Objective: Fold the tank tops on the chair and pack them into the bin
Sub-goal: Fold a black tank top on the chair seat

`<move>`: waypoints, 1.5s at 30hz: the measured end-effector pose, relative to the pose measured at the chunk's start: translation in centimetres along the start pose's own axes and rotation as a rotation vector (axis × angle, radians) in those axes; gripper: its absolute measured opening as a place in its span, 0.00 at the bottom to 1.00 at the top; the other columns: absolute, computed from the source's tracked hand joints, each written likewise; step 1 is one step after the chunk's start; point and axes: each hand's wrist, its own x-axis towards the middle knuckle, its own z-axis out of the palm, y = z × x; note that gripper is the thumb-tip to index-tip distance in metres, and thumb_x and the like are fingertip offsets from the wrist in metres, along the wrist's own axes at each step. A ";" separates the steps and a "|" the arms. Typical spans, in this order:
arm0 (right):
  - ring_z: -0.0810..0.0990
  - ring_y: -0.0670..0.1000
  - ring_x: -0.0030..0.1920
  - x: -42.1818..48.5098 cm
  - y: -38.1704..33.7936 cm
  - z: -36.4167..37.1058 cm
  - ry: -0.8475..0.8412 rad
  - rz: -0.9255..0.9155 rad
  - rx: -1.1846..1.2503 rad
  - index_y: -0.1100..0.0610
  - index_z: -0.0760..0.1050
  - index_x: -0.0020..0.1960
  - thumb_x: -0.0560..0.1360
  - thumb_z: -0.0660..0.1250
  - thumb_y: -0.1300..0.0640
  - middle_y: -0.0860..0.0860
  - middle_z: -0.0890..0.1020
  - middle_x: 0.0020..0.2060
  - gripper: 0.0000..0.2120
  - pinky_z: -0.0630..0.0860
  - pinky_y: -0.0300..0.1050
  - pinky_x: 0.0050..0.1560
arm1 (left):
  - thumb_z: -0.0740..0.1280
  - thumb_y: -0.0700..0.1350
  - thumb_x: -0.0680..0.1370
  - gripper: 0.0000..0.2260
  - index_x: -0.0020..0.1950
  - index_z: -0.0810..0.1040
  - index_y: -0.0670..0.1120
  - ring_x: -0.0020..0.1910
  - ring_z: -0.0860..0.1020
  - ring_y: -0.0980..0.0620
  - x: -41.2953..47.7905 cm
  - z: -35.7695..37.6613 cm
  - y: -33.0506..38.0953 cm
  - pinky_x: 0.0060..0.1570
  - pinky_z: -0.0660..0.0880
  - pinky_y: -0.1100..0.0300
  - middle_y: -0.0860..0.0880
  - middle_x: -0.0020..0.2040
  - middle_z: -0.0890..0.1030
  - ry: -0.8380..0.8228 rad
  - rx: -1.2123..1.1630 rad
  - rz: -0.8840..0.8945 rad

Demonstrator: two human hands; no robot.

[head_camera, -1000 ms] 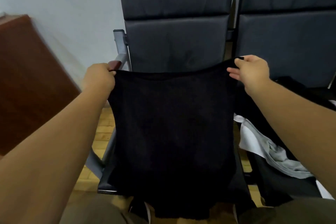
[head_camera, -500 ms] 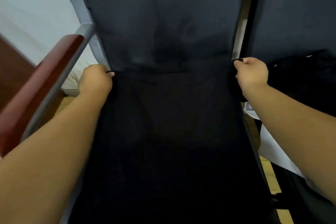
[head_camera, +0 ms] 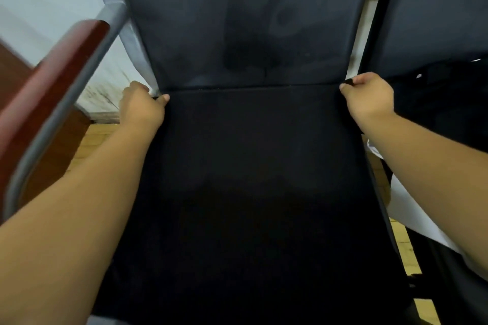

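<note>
Now: black tank top [head_camera: 250, 166] lies spread flat over the seat of the chair [head_camera: 237, 21], its upper edge drawn straight along the join between seat and backrest. Left grip [head_camera: 142, 109] is closed on the garment's upper left corner, thumb pinching the fabric just beside the grey frame post. Right grip [head_camera: 369, 97] is closed on the upper right corner, fingers curled round a fold of black cloth. Both forearms reach in from the near side. A red-brown wooden armrest [head_camera: 52, 66] runs along the left. On the neighbouring chair [head_camera: 435, 8] to the right sit dark clothes [head_camera: 449, 103] and a white garment [head_camera: 412, 214]. No bin in view.
</note>
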 end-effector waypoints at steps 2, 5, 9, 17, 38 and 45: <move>0.81 0.56 0.59 -0.7 -0.4 -0.4 -0.024 -0.046 -0.068 0.56 0.76 0.66 0.76 0.72 0.51 0.54 0.81 0.61 0.21 0.78 0.47 0.57 | 0.72 0.56 0.81 0.30 0.73 0.69 0.37 0.70 0.73 0.31 -0.7 -0.7 -0.2 0.69 0.73 0.40 0.34 0.71 0.73 -0.048 0.091 -0.019; 0.78 0.59 0.63 -2.4 -1.8 -1.2 -0.050 -0.077 -0.137 0.60 0.71 0.71 0.76 0.72 0.57 0.59 0.74 0.68 0.26 0.77 0.48 0.57 | 0.70 0.54 0.83 0.36 0.80 0.59 0.36 0.76 0.68 0.32 -2.3 -2.4 -0.3 0.73 0.69 0.40 0.34 0.77 0.66 -0.157 0.162 -0.087; 0.78 0.61 0.61 -5.6 -4.0 -2.6 -0.175 -0.106 -0.222 0.60 0.72 0.72 0.78 0.72 0.55 0.60 0.73 0.69 0.24 0.78 0.49 0.56 | 0.67 0.52 0.84 0.33 0.80 0.60 0.34 0.73 0.72 0.32 -4.7 -6.1 0.2 0.69 0.73 0.42 0.34 0.77 0.68 -0.324 0.295 -0.089; 0.83 0.59 0.51 -14.8 -6.5 -8.9 -0.587 -0.085 -0.511 0.62 0.78 0.63 0.81 0.71 0.50 0.61 0.82 0.58 0.18 0.83 0.53 0.52 | 0.70 0.57 0.83 0.27 0.77 0.72 0.43 0.56 0.83 0.45 -15.3 -13.8 0.0 0.50 0.82 0.49 0.43 0.68 0.78 -0.755 0.294 -0.046; 0.86 0.59 0.52 -29.0 4.3 -15.1 -0.569 0.192 -0.377 0.61 0.75 0.59 0.82 0.70 0.54 0.59 0.83 0.51 0.12 0.85 0.59 0.57 | 0.64 0.44 0.85 0.16 0.71 0.73 0.37 0.54 0.85 0.38 -30.7 -16.4 -8.2 0.59 0.83 0.42 0.36 0.55 0.82 -0.655 0.414 -0.110; 0.81 0.52 0.46 -28.2 4.7 -15.1 -0.611 0.365 -0.287 0.59 0.73 0.65 0.81 0.70 0.61 0.56 0.79 0.50 0.14 0.82 0.49 0.42 | 0.66 0.45 0.85 0.21 0.75 0.69 0.38 0.54 0.86 0.41 -29.6 -15.5 -9.0 0.58 0.84 0.44 0.36 0.55 0.83 -0.657 0.307 -0.209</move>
